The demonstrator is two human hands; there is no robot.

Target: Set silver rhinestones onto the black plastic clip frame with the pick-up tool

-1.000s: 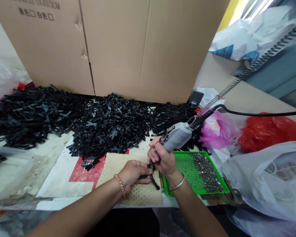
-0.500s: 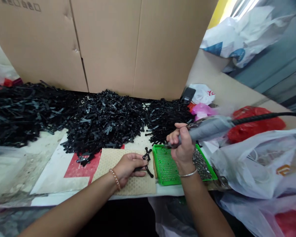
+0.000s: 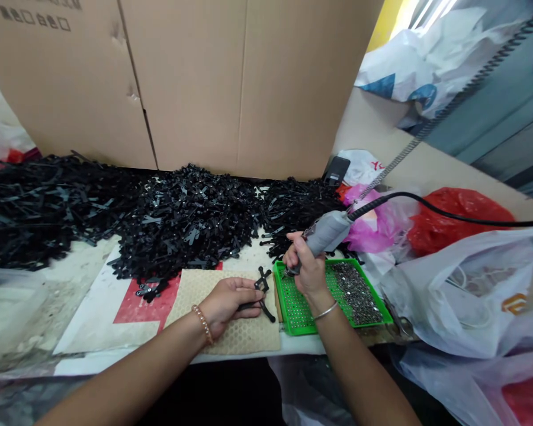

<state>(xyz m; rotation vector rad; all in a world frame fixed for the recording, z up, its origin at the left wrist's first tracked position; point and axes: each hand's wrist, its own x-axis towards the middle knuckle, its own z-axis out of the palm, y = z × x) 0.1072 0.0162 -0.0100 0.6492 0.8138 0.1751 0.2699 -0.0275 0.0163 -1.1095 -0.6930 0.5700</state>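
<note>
The black crossed part (image 3: 262, 294) lies on the tan honeycomb mat (image 3: 231, 319) near the front edge of the surface (image 3: 93, 278), pinned there by the left hand (image 3: 226, 299), whose fingers pinch its arms flat. The right hand (image 3: 306, 273) is clenched round the grey powered driver (image 3: 326, 234); its tip now points down at the near left corner of the green tray (image 3: 293, 302), just right of the part. Half a second ago the driver lay almost level, with its tip further back over the tray, and a second ago it stood on the part itself. So the tool has gone from the part to the tray and has tipped upright there, which suggests a screw is being picked up on the bit while the left hand keeps the part in place. The part has barely shifted on the mat.

The tray is a shallow perforated one. Its right half holds a heap of small silvery screws (image 3: 357, 290); its left half shows mostly bare holes. Whether a screw sits on the bit cannot be told.

Beyond the mat, a long pile of black parts (image 3: 182, 222) runs along the foot of the cardboard wall (image 3: 249, 89). To the right lie a pink bag (image 3: 382, 222), a red bag (image 3: 457, 222) and clear plastic bags (image 3: 471, 296). The driver's black cable (image 3: 471, 219) and a coiled cord (image 3: 426, 130) lead off to the far right.
</note>
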